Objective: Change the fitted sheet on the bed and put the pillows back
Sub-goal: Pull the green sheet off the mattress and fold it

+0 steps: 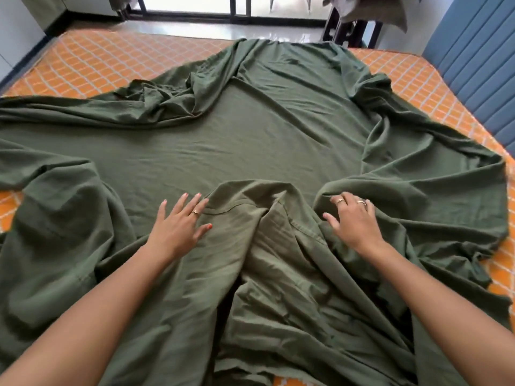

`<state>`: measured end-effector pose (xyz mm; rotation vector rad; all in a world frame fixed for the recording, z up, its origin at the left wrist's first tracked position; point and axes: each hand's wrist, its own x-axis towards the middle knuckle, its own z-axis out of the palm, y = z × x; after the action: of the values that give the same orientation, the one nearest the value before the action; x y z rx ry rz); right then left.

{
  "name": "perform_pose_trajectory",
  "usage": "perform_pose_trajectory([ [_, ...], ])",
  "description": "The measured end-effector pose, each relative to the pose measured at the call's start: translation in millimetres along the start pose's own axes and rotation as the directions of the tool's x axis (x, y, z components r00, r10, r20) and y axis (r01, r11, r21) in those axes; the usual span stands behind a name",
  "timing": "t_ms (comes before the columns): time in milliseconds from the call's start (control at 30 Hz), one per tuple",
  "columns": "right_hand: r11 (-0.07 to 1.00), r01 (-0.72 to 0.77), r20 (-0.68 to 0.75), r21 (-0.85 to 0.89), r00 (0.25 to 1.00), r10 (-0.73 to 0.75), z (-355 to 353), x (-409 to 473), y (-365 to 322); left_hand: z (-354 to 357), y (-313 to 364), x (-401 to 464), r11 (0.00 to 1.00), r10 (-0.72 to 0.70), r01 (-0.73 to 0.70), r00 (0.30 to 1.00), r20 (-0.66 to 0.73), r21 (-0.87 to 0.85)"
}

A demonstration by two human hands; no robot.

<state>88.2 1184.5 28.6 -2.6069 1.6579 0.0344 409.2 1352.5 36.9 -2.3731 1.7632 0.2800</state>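
A green sheet [250,140] is lying loose and rumpled over most of a mattress [92,65] with an orange and white lattice cover. The middle of the sheet is lying fairly flat; its edges are bunching into thick folds at 9, 11, 1 and 3 o'clock, and a folded-back flap with a stitched hem is heaping up at 6 o'clock, between the two forearms. The mattress cover is showing bare at 10 to 11 o'clock, along 1 to 3 o'clock, in a small patch at 9 o'clock and in a sliver at the bottom edge.

The left hand [178,227] is lying flat on the sheet at about 7 o'clock, fingers straight and spread, thumb out to the side, its fingertips touching the hem of the flap; it is gripping nothing. The right hand [354,221] is resting on a raised fold at about 5 o'clock, its fingers bending down into the cloth; whether they are pinching the cloth cannot be told. Rings are showing on both hands.

A blue padded headboard [479,68] is standing at 2 o'clock beside the mattress. At 12 o'clock, beyond the bed, a pale floor [223,30] is running to a dark-framed glass door [189,4], and cloth is hanging over dark furniture [351,32] at 1 o'clock.
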Motion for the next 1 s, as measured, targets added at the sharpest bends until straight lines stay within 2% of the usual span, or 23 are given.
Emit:
perform_pose_trajectory([
  [200, 1.000, 0.005, -0.003, -0.021, 1.000, -0.005, 6.7, 104.2, 9.7, -34.0, 33.6, 108.8, 0.996, 0.086, -0.085, 0.996, -0.039, 0.035],
  [433, 0.998, 0.021, 0.019, -0.054, 1.000, -0.020, 31.7, 221.4, 31.7, -35.9, 78.3, 234.8, 0.999, 0.031, -0.033, 0.998, -0.047, -0.043],
  [667, 0.999, 0.003, 0.098, -0.033, 0.995, 0.001, 69.4, 311.5, 47.5, -5.3, 104.7, 321.6, 0.980, -0.063, 0.096, 0.982, 0.179, -0.177],
  [867, 1.000, -0.027, 0.162, 0.004, 0.986, 0.026, 100.4, 363.8, 44.6, 47.5, 115.7, 360.3, 0.938, -0.125, 0.244, 0.901, 0.414, -0.247],
  [1000, 0.989, -0.117, 0.243, 0.089, 0.966, 0.093, 111.9, 394.2, 37.2, 73.5, 122.3, 361.7, 0.908, -0.160, 0.285, 0.914, 0.374, -0.308],
])
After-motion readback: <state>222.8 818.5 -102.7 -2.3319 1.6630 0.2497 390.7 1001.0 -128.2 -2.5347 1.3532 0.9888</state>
